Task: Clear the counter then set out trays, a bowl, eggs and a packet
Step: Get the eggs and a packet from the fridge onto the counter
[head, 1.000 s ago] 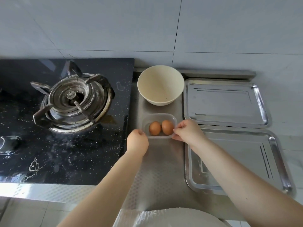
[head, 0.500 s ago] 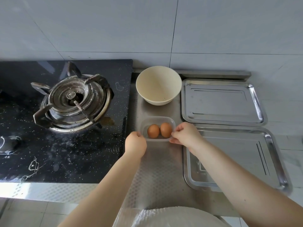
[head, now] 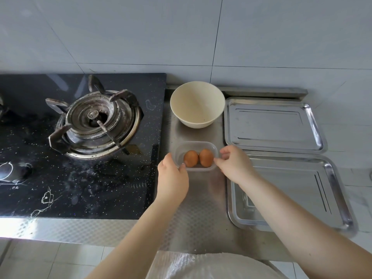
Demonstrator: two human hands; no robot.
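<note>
Two brown eggs (head: 198, 158) lie side by side in a clear plastic container (head: 196, 143), which stands on the steel counter (head: 201, 208) just in front of a cream bowl (head: 197, 103). My left hand (head: 173, 178) holds the container's left end, with the thumb on its front rim. My right hand (head: 235, 166) pinches the right rim between thumb and forefinger, the other fingers loosely raised. Two steel trays lie to the right: one at the back (head: 271, 123) and one nearer me (head: 291, 194), partly under my right forearm. No packet is in view.
A black glass hob (head: 80, 178) with a gas burner and pan supports (head: 96, 121) fills the left side, its edge close to my left hand. The tiled wall rises behind. The counter's front edge runs below my forearms.
The container with the eggs stays where it was in front of the bowl. My right forefinger has lifted a little, and my left thumb now lies on the front rim.
</note>
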